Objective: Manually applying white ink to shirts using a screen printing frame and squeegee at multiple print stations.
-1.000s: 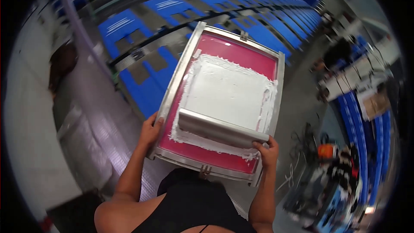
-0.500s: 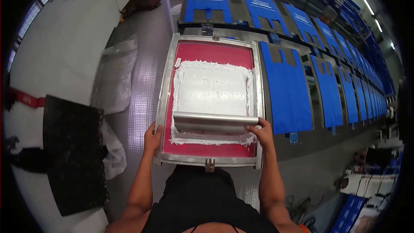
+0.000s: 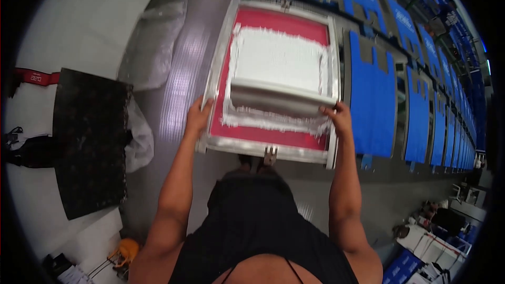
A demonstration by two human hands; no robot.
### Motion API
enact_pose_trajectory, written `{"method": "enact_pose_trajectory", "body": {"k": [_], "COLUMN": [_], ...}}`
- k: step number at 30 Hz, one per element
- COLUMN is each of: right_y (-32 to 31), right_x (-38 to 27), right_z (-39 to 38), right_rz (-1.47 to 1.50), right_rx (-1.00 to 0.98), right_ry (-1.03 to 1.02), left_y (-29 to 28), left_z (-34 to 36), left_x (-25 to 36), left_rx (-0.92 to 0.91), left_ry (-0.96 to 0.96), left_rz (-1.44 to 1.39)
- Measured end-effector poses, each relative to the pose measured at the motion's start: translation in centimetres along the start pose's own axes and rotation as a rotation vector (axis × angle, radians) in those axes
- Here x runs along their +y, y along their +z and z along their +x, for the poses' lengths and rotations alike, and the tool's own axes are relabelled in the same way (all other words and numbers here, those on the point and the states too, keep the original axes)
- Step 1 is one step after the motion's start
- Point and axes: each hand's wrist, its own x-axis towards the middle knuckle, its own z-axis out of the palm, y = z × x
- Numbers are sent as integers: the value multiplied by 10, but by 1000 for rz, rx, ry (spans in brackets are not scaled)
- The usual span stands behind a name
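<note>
A screen printing frame (image 3: 218, 81) with silvery rails and a red screen (image 3: 284, 19) is held out in front of my body. White ink (image 3: 279, 60) covers the middle of the mesh, thick and ragged at its borders. Across the lower part lies a metal squeegee (image 3: 279, 100). My left hand (image 3: 198, 117) is closed around the left rail, thumb on top. At the right rail, my right hand (image 3: 341, 120) is closed, its thumb against the squeegee's right end; its fingers are partly hidden. A small metal clip (image 3: 271, 154) sits on the near rail.
Rows of flat boards bearing blue bag-shaped fabric pieces (image 3: 371, 105) stretch along the right, close to the frame. On the left are a dark panel (image 3: 89, 142), clear plastic sheeting (image 3: 152, 47) and a pale wall. An orange object (image 3: 126, 252) is at lower left.
The view has shifted, so the frame now appears higher, further right and slightly tilted. Both hands keep their places on it, and the squeegee still lies across the lower part.
</note>
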Motion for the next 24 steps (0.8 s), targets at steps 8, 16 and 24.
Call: {"method": "enact_pose_trajectory", "body": {"k": [8,16,24], "right_y": [8,3,-8], "right_x": [-23,-20,-35], "right_z": [6,-11,-23], "right_rz": [146,83,-350], "right_rx": [-55,-59,-230], "right_ry": [38,81,59], "left_y": [3,3,-2], "left_z": [12,7,-3], "left_x": [-1,-15,3], "left_rx": [-27,-18,111], "left_ry": [-16,-84,416], "left_rz": [-130,-96,482]}}
